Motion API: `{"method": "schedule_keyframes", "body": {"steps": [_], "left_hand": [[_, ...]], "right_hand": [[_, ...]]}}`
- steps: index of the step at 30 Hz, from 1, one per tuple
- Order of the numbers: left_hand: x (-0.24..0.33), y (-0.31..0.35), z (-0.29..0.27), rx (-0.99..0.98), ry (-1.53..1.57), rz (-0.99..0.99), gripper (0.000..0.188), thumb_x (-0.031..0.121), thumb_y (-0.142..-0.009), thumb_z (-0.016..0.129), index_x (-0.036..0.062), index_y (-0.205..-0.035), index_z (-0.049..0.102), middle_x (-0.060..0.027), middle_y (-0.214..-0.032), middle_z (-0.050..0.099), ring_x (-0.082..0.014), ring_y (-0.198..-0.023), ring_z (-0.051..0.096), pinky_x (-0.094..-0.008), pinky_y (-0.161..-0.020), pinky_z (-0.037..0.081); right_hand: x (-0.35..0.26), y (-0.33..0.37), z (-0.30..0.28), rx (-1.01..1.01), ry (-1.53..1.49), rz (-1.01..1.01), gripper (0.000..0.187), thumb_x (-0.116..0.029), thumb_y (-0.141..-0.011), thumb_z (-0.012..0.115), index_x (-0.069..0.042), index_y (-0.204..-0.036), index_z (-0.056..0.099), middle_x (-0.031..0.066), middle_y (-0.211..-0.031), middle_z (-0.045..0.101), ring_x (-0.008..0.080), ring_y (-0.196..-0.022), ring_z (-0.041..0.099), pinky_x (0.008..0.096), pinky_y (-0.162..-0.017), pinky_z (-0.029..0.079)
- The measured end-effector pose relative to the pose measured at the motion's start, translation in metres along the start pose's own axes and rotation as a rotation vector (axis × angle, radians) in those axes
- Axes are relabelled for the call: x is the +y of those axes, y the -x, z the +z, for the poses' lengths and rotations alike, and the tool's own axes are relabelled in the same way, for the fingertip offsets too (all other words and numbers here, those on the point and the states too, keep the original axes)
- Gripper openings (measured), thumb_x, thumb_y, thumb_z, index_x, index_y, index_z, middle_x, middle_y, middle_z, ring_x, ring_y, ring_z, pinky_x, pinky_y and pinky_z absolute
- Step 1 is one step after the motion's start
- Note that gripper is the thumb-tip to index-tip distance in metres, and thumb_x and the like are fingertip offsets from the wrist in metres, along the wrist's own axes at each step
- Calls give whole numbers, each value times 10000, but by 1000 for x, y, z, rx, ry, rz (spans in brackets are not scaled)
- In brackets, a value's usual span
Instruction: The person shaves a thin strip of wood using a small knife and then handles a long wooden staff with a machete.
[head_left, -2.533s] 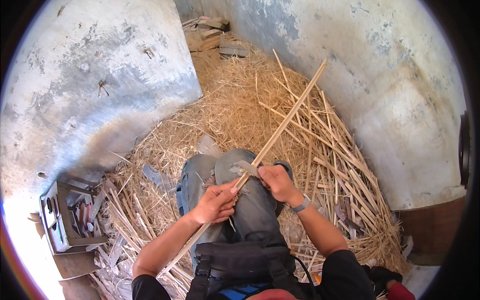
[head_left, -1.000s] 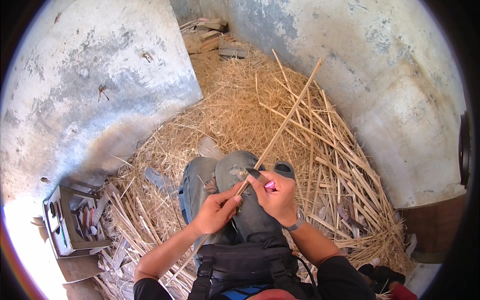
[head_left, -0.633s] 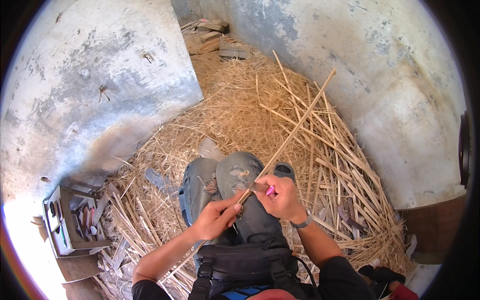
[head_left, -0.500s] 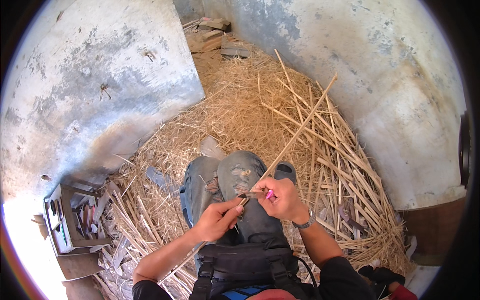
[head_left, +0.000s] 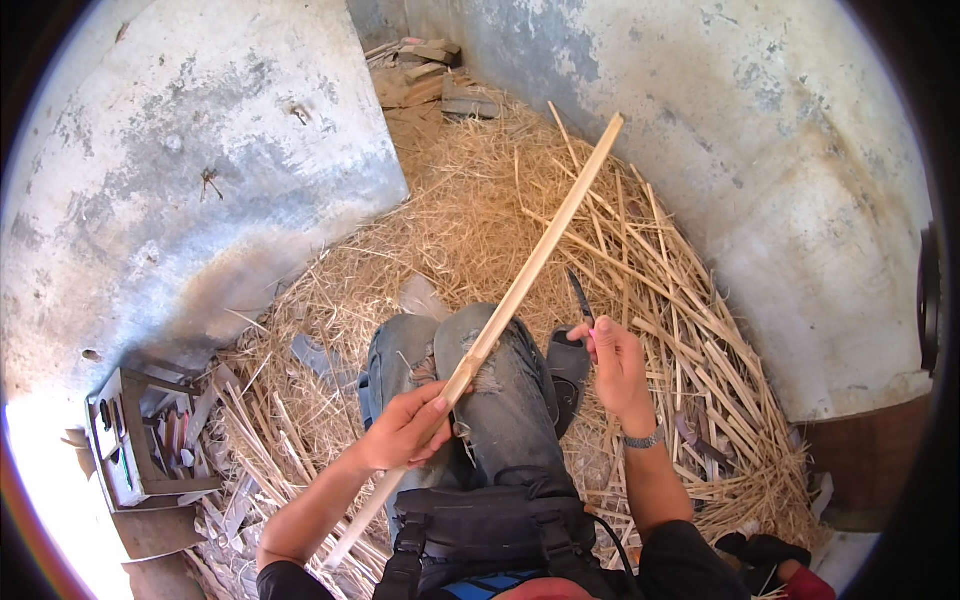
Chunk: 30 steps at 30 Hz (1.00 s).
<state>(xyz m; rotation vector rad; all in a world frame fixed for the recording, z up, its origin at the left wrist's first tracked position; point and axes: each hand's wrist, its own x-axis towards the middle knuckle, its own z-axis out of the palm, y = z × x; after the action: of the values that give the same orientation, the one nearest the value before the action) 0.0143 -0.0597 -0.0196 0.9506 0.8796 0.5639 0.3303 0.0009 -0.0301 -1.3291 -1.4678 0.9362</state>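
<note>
A long, pale split-bamboo strip [head_left: 545, 245] slants across my lap, its far end up toward the right wall and its near end by my left forearm. My left hand [head_left: 408, 428] is closed round its lower part. Off to the right, apart from the strip, my right hand [head_left: 618, 370] grips a knife [head_left: 581, 297] with a dark narrow blade that points up and away. A bit of pink shows at the knife's handle; the fingers hide most of the rest.
Several bamboo strips [head_left: 690, 340] lie heaped on the right over a floor of shavings [head_left: 450, 220]. Plastered walls [head_left: 800, 180] stand around. At the left is a wooden box [head_left: 130, 440] with tools. Wood blocks [head_left: 430, 60] lie at the back.
The strip has turned, so its broad pale face shows and its far end has swung left. My right hand has moved right with the knife, away from the strip and my left hand.
</note>
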Motion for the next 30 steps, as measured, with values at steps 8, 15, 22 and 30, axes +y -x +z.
{"method": "schedule_keyframes", "body": {"steps": [8, 15, 22, 30], "left_hand": [[-15, 30, -16, -16, -162, -162, 313, 291, -1144, 395, 87, -1309, 564, 49, -661, 450, -48, -507, 419, -224, -493, 362], [-36, 55, -2, 153, -628, -101, 257, 261, -1112, 472, 58, -1167, 620, -63, -644, 552, -196, -566, 585, -353, -567, 457], [-36, 66, 0, 207, -761, -46, 220, 229, -1098, 482, 48, -1095, 607, -162, -638, 575, -390, -601, 642, -444, -580, 490], [-19, 70, -1, 169, -756, -72, 223, 245, -1105, 465, 61, -1087, 589, -128, -627, 578, -336, -560, 623, -428, -553, 472]], "right_hand": [[-20, -3, 22, -253, 447, -95, 508, -458, -1070, 510, -27, -857, 671, 120, -595, 566, 273, -520, 554, 400, -524, 441], [-6, 11, 38, -307, 747, -122, 587, -513, -1035, 533, -28, -730, 659, 198, -563, 600, 417, -558, 639, 513, -511, 484], [24, -10, 19, -229, 742, -216, 585, -470, -1056, 515, -35, -677, 611, 227, -528, 535, 435, -502, 574, 518, -469, 422], [63, -79, -36, -13, 795, -39, 682, -474, -1075, 467, 18, -631, 629, 255, -553, 546, 445, -505, 556, 515, -502, 423]]}}
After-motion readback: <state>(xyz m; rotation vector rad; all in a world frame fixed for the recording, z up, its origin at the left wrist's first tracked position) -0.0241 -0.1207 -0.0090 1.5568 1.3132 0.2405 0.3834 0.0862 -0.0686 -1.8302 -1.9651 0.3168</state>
